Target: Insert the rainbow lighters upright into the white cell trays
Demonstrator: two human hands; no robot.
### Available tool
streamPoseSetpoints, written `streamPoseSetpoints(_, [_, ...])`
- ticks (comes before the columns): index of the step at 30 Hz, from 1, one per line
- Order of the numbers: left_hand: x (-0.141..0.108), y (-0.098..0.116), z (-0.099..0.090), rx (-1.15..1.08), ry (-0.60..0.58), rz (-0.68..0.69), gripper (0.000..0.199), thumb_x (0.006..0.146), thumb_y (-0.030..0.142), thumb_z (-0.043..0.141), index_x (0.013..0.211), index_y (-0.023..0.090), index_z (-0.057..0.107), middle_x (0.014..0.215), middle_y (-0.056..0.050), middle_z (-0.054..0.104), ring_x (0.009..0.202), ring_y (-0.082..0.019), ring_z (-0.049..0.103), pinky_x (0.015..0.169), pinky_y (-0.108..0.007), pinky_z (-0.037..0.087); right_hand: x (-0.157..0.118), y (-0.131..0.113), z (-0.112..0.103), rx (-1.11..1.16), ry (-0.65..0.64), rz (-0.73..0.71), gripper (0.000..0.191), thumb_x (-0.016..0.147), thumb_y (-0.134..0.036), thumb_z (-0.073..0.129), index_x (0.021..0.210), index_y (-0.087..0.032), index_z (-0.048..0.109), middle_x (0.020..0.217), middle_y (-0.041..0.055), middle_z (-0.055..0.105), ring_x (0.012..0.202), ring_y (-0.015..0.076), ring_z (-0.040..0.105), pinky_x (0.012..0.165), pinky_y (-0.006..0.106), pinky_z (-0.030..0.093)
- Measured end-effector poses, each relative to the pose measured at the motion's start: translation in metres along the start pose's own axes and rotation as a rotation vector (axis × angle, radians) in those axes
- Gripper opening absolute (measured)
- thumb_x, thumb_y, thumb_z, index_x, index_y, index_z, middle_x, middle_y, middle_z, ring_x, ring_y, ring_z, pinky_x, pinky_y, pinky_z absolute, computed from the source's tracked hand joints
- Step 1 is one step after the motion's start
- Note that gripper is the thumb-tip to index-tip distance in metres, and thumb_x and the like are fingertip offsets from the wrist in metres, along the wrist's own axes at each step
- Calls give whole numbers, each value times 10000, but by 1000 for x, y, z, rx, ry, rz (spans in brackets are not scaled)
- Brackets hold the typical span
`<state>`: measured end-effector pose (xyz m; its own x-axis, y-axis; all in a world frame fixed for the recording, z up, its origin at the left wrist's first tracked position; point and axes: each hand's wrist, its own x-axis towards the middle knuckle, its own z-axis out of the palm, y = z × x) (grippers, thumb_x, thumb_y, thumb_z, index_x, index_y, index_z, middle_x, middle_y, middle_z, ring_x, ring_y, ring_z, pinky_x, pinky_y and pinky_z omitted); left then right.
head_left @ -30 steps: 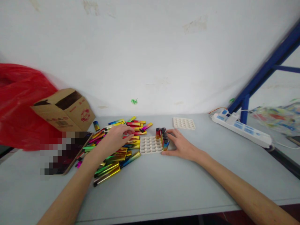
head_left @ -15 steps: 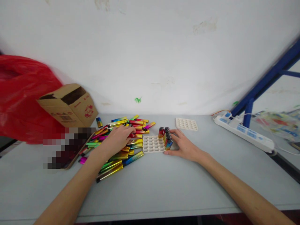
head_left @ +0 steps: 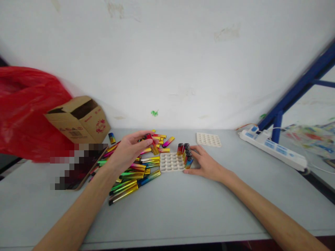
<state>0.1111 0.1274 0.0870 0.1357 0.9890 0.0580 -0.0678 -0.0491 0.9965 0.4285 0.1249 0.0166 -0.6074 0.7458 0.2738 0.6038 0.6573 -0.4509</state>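
Observation:
My left hand [head_left: 133, 148] is closed on a red and gold lighter [head_left: 153, 145], raised over a pile of shiny multicoloured lighters [head_left: 131, 176]. To the right of the pile lies a white tray [head_left: 171, 162] with rows of round holes. Several lighters stand upright along its right edge, and one red and gold lighter [head_left: 180, 149] stands in the back row beside them. My right hand [head_left: 206, 164] curves around the tray's right side, thumb and fingers apart, touching the tray edge and the standing lighters.
A second white tray [head_left: 208, 139] lies near the wall. At the left are an open cardboard box [head_left: 81, 122], a red plastic bag [head_left: 31, 115] and a dark flat device [head_left: 86, 167]. A white power strip [head_left: 273, 148] is at the right, beside a blue frame [head_left: 295, 90].
My left hand has risen from the pile with a red and gold lighter, now tilted upright in its fingers. My right hand stays at the tray. The view has shifted slightly.

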Motion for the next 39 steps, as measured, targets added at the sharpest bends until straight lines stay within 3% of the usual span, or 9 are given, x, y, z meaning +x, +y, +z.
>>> streamPoseSetpoints(3, [-2,-8,15,-174,-99,-70,334,806,356,842,1029,133,729,888,-73,752,838,-194,725,797,-325,604,0,0,0,-4,-1,-2,782,845,-639,754,1442,-174,561,1422,184,539,1309,354,525,1139,551,454])
streamPoseSetpoints(5, [-5,-14,25,-207,-175,-81,321,862,408,793,1042,161,696,846,-43,719,674,-144,675,633,-277,574,0,0,0,-6,6,-10,772,843,-636,758,1438,-182,568,1417,182,545,1303,358,529,1133,557,457])
streamPoseSetpoints(7, [-9,-18,33,-202,-224,-111,336,907,476,731,1102,220,638,823,-8,688,514,-99,564,461,-223,465,0,0,0,-7,12,-16,759,842,-629,761,1434,-193,573,1410,179,551,1297,360,533,1124,561,463])
streamPoseSetpoints(9, [-12,-21,39,-177,-248,-162,346,934,526,678,1152,273,586,721,40,616,429,-75,430,389,-177,336,0,0,0,-9,13,-15,753,845,-624,761,1434,-194,572,1405,178,554,1295,360,535,1121,560,465])
streamPoseSetpoints(13, [-13,-24,44,-180,-277,-275,411,958,628,559,968,219,600,550,89,359,415,-64,222,389,-155,188,0,-1,0,-13,8,-13,742,850,-621,758,1422,-185,572,1401,177,553,1288,353,537,1116,547,470])
streamPoseSetpoints(16, [-10,-26,44,-193,-299,-334,504,951,615,486,696,182,522,538,75,290,441,-67,196,404,-177,178,0,-1,-1,-17,3,-14,737,858,-622,749,1412,-170,573,1401,180,551,1287,347,538,1122,537,466])
streamPoseSetpoints(18, [-9,-25,44,-206,-301,-344,472,920,553,488,622,188,464,550,65,286,457,-73,210,421,-186,198,0,0,0,-15,1,-16,735,857,-627,747,1411,-177,574,1401,177,551,1290,348,539,1122,537,467])
streamPoseSetpoints(30, [-11,-22,44,-280,-240,-394,321,879,409,459,640,200,414,594,66,243,467,-80,180,425,-184,199,0,0,0,-18,7,-18,737,856,-613,757,1426,-187,565,1413,175,546,1309,352,527,1132,540,461])
streamPoseSetpoints(39, [-10,-23,48,-262,-224,-321,399,940,526,472,739,183,497,594,54,374,472,-77,314,456,-185,300,0,0,0,-17,-3,-20,760,862,-643,733,1437,-181,551,1415,176,543,1292,351,535,1120,544,467])
